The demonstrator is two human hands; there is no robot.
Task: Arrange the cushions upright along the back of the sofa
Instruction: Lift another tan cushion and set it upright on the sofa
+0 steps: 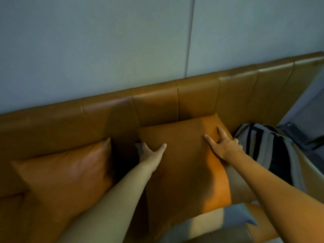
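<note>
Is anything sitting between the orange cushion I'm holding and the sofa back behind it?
Nothing visible. The orange cushion, held by the left hand and right hand, has its top edge close to the sofa back. The tan cushion and striped cushion sit to either side, not behind it.

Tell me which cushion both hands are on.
The middle orange cushion: the left hand and right hand grip its sides. The orange cushion to its left and the striped cushion on its right are untouched.
</note>
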